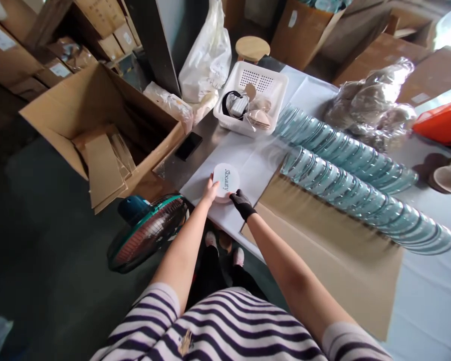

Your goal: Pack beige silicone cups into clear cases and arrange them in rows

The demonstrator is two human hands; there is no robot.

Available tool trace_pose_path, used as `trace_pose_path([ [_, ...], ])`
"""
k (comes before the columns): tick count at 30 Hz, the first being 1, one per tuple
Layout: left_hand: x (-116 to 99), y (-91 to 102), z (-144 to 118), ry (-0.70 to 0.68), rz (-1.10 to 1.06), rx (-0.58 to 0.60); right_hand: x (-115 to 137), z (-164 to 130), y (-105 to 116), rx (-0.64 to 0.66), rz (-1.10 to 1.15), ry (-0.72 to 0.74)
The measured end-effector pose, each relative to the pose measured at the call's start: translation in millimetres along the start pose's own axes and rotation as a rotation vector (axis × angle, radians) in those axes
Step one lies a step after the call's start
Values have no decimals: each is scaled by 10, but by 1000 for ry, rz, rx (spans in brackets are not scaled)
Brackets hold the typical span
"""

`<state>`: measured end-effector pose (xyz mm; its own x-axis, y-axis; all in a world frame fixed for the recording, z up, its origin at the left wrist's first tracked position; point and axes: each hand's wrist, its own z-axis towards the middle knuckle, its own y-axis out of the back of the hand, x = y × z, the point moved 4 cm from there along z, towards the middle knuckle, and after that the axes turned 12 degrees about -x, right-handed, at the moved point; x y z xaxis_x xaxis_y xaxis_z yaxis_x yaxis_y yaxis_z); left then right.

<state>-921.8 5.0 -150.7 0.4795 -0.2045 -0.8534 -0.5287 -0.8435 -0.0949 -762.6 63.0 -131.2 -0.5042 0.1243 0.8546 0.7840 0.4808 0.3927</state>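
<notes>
A round white disc-shaped item [227, 181] with dark lettering that reads "beauty" is held over the near edge of the white-covered table. My bare left hand [210, 189] grips its left side, thumb on top. On the lower right side, my right hand [242, 203] in a dark glove pinches the rim. The fingers under the item are hidden. Right of my hands, two long rows of nested clear bluish dishes [361, 193] lie on the table, the nearer row along a flat cardboard sheet [323, 250].
A white plastic basket [225, 120] with small items stands behind my hands, near a dark phone-like slab [188, 146]. To the left are an open carton [71, 110] and a fan [150, 233]. Plastic-wrapped goods [372, 100] lie at the back right.
</notes>
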Motion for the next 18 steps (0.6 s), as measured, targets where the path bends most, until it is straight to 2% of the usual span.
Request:
trace_pose_path([
  [3,166,17,2,-59,53,-63,-163,-14,-29,-67,-11,-23],
  [5,243,55,-116,-111,53,-97,-257,-128,-3,-144,7,-9],
  [7,342,158,-350,-195,46,-158,-364,-341,49,-209,23,36],
  [9,524,329,-702,-292,41,-229,-501,-656,84,-159,15,126],
  [11,845,547,-1145,-346,38,-309,-713,-1065,77,60,-53,223],
  [13,1326,765,-1636,-291,40,-392,-1047,-1542,70,368,-185,266],
  [16,2253,1010,-2406,16,36,-579,-1746,-2208,164,778,-419,143],
  [18,2852,1062,-2906,226,18,-690,-2198,-2479,263,909,-517,26],
])
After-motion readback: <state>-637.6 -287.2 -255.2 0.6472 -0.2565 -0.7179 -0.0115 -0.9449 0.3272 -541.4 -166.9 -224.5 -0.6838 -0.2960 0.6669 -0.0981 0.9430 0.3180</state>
